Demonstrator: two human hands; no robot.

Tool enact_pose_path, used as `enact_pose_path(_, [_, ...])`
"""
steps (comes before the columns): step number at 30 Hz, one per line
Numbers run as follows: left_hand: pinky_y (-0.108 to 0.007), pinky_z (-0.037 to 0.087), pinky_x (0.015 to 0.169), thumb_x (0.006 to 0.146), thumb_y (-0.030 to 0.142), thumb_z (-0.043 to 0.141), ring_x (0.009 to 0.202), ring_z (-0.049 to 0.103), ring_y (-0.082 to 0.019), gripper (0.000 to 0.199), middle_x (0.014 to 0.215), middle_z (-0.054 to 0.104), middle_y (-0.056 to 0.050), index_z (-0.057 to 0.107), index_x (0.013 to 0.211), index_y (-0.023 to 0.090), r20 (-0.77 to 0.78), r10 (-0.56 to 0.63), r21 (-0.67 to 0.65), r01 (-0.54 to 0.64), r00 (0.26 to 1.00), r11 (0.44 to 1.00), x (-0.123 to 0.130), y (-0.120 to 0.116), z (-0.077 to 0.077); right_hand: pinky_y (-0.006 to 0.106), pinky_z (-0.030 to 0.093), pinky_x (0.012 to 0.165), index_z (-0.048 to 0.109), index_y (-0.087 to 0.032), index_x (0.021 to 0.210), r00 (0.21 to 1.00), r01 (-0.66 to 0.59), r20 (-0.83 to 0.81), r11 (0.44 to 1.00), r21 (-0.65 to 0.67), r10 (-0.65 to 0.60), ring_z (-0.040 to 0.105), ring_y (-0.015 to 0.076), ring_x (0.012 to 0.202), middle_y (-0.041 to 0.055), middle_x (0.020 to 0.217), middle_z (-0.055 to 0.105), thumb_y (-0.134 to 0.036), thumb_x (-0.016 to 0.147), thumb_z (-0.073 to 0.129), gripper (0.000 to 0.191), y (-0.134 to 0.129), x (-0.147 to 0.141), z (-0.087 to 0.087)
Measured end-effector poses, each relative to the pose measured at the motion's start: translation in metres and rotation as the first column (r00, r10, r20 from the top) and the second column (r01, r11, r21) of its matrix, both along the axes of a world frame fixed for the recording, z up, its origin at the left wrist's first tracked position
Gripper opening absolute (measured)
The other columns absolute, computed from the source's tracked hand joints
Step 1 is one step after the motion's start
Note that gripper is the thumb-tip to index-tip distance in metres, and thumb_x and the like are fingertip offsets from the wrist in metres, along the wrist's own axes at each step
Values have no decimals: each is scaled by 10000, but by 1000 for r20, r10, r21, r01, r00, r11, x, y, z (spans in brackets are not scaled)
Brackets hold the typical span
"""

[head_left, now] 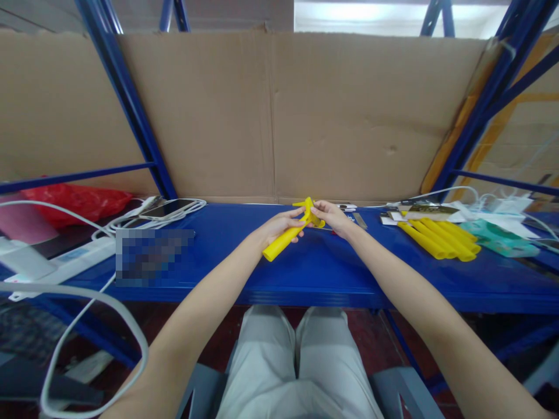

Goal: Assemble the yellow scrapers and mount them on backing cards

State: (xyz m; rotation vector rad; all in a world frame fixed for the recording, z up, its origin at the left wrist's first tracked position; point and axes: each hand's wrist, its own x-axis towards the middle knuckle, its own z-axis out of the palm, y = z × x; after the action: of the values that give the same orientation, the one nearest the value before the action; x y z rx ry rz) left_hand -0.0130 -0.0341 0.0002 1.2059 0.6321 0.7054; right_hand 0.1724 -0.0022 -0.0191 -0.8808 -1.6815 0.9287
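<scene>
A yellow tube-shaped piece (pixel 279 244) is held above the blue tabletop by both hands, its plain round end slanting down toward me on the left. At its far end yellow parts spread out like branches, partly covered by fingers. My left hand (pixel 282 226) is closed around the middle of the tube. On the branched end, the fingers of my right hand (pixel 331 215) are pinched, gripping a yellow part there. A small grey flat strip (pixel 359 220) lies on the table just beyond my right hand.
Several yellow tubes (pixel 439 238) lie at the right beside a green plastic packet (pixel 500 237). At left are a phone (pixel 167 208), coiled white cable, a power strip (pixel 82 259) and a red bag (pixel 82 201). Cardboard (pixel 209 116) and blue posts rise behind the blue table (pixel 305 279).
</scene>
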Motion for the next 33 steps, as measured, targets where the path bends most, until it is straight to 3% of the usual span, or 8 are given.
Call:
enact_pose_path(10, [-158, 383, 365, 837, -9, 433, 490, 569, -95, 690, 838, 659, -78, 243, 1454, 234, 72, 62, -33, -60, 995, 998, 2, -5, 6, 292, 488, 758, 577, -182, 831, 984, 166, 53, 983, 77, -170, 599, 143, 808, 40, 880, 663, -575, 759, 564, 400, 3, -12, -6])
enact_pose_path(15, [-160, 393, 374, 837, -16, 417, 489, 573, -98, 706, 837, 657, -72, 225, 1458, 259, 74, 124, -51, -121, 989, 991, -5, 4, 5, 325, 485, 797, 606, -164, 842, 940, 281, 154, 948, 151, -304, 608, 158, 835, 72, 914, 679, -411, 780, 603, 255, 11, 1, -4])
enact_pose_path(20, [-160, 395, 372, 843, 0, 414, 458, 559, -95, 707, 800, 651, -54, 199, 1456, 279, 31, 263, -85, -260, 964, 962, -18, 20, 1, 326, 490, 770, 651, -165, 769, 873, 373, 246, 901, 222, -422, 617, 169, 779, 68, 832, 693, -294, 756, 610, 137, 13, 32, 12])
enact_pose_path(24, [-155, 398, 371, 847, 24, 441, 447, 555, -90, 696, 793, 646, -54, 197, 1450, 271, 3, 317, -109, -315, 948, 943, -22, 28, -2, 306, 488, 710, 678, -165, 767, 821, 368, 376, 902, 225, -429, 610, 170, 726, 57, 783, 692, -290, 743, 597, 151, 11, 55, 17])
enact_pose_path(28, [-150, 392, 369, 845, 15, 436, 444, 551, -90, 711, 756, 634, -39, 183, 1450, 289, -2, 337, -105, -335, 942, 936, -23, 31, -5, 288, 467, 658, 677, -164, 685, 708, 379, 538, 889, 256, -457, 591, 168, 670, 41, 697, 676, -300, 719, 595, 162, 5, 75, 7])
enact_pose_path(33, [-147, 387, 376, 844, 22, 451, 447, 549, -87, 694, 750, 637, -45, 217, 1449, 271, -7, 354, -109, -353, 935, 929, -25, 34, -9, 256, 433, 570, 702, -173, 713, 675, 257, 664, 946, 197, -322, 574, 152, 608, 25, 648, 672, -431, 739, 571, 291, -4, 88, 4])
